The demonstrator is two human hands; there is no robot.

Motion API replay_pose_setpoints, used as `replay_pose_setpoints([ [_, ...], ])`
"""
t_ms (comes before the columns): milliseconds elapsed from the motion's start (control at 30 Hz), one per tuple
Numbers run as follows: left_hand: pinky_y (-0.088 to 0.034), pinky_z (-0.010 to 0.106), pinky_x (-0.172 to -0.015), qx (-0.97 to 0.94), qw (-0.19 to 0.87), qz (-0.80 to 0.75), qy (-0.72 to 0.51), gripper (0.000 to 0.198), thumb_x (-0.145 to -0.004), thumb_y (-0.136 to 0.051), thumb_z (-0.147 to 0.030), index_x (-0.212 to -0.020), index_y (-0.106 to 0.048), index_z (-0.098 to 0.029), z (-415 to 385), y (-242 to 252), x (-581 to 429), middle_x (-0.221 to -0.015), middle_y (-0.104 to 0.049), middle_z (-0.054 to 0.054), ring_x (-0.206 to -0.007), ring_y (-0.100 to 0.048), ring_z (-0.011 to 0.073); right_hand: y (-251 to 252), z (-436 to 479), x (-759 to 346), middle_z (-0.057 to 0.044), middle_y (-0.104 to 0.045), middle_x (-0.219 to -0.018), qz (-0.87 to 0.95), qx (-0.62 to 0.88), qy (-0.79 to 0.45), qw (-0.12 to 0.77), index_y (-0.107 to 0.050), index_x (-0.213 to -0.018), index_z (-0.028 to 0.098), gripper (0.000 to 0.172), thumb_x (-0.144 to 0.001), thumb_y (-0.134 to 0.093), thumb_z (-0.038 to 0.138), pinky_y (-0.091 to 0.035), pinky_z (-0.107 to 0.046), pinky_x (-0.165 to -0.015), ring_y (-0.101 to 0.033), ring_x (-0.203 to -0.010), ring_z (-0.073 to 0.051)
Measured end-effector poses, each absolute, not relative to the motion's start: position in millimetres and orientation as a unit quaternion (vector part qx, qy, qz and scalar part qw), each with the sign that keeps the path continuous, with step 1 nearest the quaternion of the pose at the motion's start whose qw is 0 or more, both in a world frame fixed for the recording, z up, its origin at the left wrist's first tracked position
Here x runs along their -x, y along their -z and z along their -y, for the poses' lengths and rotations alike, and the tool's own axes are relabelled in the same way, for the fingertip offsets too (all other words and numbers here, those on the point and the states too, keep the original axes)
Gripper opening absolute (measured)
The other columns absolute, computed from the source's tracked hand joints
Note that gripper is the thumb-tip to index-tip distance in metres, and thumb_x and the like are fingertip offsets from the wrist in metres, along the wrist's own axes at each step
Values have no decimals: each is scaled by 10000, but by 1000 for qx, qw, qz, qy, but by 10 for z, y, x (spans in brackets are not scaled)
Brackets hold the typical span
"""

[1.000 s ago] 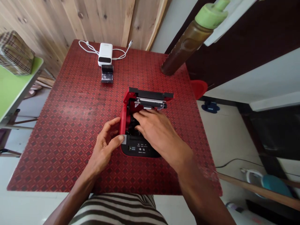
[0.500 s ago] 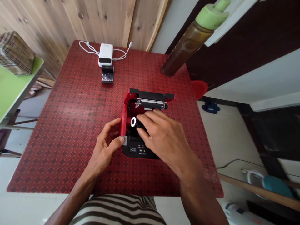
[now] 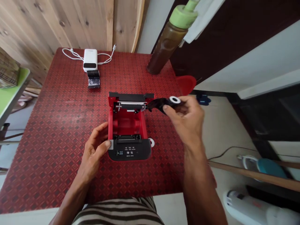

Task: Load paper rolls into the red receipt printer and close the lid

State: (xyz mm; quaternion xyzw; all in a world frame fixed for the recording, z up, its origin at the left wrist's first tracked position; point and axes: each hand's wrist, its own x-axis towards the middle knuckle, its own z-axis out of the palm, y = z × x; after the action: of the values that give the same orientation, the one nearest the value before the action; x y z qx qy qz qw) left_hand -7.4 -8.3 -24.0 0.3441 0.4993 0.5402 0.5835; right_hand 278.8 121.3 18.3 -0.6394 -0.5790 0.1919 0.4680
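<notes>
A red and black printer (image 3: 128,150) stands on the patterned red table (image 3: 70,109) with its lid raised and its red inner compartment bare. My left hand (image 3: 96,147) steadies its left side, the thumb on a grey patch at the front left corner and the fingers against the side wall. To the right of the lid, my right hand (image 3: 186,114) grips a black roll (image 3: 164,104) with a white ring-shaped end between thumb and fingers. A loose black strip trails from the roll toward the lid. A white round piece (image 3: 152,142) shows beside the printer's right edge.
At the back left lie a white device (image 3: 90,59) with white cables and a black curled strip (image 3: 93,79). A brown bottle (image 3: 166,43) with a green cap stands at the back right. A red stool (image 3: 187,84) shows past the table's right edge.
My right hand has lifted the black roll out of the printer and moved right with it. The compartment is now uncovered. My left hand stays on the printer, and the view has shifted.
</notes>
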Motion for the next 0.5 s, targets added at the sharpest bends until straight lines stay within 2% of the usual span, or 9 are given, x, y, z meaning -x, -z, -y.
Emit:
replay_pose_setpoints([
  [167,-570,505,-1187,-337,589,-496,-541,563,-1008,-798,-479,-1541,-705,-324,68,214,56,-1516,-770,87,-1368,-741,337,215,-1300,-2627,-43,-774,-933,652,634,-219,354,-586,-1027,275,256,-882,-737,422,-557,-404,-752,-732,-798,-245],
  [333,-571,516,-1198,-343,588,-498,-538,553,-1012,-789,-452,-1544,-704,-328,59,206,61,-1531,-760,85,-1416,-718,349,205,-1197,-2575,-33,-764,-912,725,569,-256,291,-578,-920,276,195,-897,-749,368,-560,-396,-807,-711,-830,-240],
  [500,-564,512,-1208,-342,587,-496,-540,542,-1014,-787,-440,-1537,-706,-326,58,223,57,-1551,-750,79,-1427,-713,346,167,-1110,-2614,-60,-779,-989,750,548,-264,258,-605,-960,263,131,-931,-727,300,-559,-397,-813,-717,-871,-254],
])
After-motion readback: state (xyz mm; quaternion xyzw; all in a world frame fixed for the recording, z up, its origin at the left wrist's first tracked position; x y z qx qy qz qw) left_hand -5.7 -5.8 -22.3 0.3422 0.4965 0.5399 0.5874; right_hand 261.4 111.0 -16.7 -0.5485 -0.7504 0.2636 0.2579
